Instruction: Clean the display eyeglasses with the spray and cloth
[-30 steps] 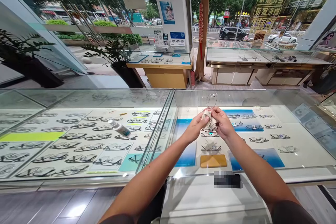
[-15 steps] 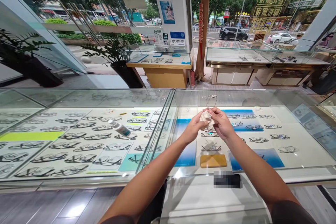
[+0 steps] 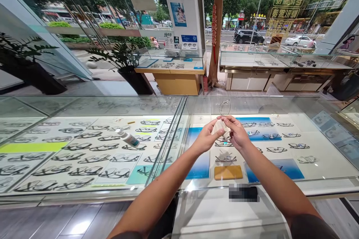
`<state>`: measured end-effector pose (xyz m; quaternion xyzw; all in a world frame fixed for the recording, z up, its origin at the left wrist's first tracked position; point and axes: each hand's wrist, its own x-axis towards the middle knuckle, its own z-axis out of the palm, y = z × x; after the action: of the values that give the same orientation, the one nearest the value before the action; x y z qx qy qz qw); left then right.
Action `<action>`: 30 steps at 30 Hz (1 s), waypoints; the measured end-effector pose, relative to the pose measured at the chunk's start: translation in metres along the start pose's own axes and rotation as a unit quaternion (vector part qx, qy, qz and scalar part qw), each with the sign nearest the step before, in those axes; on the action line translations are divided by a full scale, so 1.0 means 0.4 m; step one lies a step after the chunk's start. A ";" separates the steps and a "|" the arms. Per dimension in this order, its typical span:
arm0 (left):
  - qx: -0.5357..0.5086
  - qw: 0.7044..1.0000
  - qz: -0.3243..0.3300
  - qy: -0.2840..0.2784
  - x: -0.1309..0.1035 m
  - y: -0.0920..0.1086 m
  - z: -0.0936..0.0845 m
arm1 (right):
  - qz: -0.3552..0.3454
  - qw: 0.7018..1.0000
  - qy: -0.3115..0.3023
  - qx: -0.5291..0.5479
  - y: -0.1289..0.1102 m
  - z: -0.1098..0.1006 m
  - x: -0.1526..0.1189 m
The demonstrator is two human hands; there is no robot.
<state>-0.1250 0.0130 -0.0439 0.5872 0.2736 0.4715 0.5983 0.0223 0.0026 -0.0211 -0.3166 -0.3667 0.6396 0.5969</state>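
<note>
Over the right-hand glass display case, my two hands meet in front of me. My left hand (image 3: 207,136) is closed, its thumb pressing a crumpled pale cleaning cloth (image 3: 221,128). Closed beside it, my right hand (image 3: 238,133) pinches a pair of thin-framed eyeglasses (image 3: 224,108) at the cloth. One lens rim sticks up beyond my fingertips; the rest of the glasses is hidden by the cloth and fingers. To the left, a white spray bottle (image 3: 127,137) rests on the case's glass top.
Rows of eyeglasses (image 3: 276,149) lie inside the glass cases, with a mustard-yellow case (image 3: 228,172) below my hands. A partly pixelated black object (image 3: 243,193) is on the white surface nearest me. Potted plants (image 3: 130,74) and a wooden trunk (image 3: 215,44) stand beyond.
The cloth has shifted and spread slightly between my fingers. The raised rim of the eyeglasses has tilted and moved a little left. Both hands stay in nearly the same place.
</note>
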 end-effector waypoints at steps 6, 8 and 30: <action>0.064 0.994 0.052 0.075 -0.010 0.014 0.023 | -0.011 1.000 0.004 -0.012 0.009 0.014 -0.012; 0.073 0.991 0.057 0.093 -0.010 0.017 0.026 | -0.012 1.000 0.002 -0.023 0.009 0.014 -0.013; 0.086 0.996 0.012 0.000 -0.001 0.039 0.004 | 0.015 0.999 -0.021 -0.031 -0.003 -0.005 -0.004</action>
<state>-0.1276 0.0097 -0.0287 0.6400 0.3064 0.4529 0.5399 0.0249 0.0012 -0.0213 -0.3272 -0.3941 0.6432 0.5692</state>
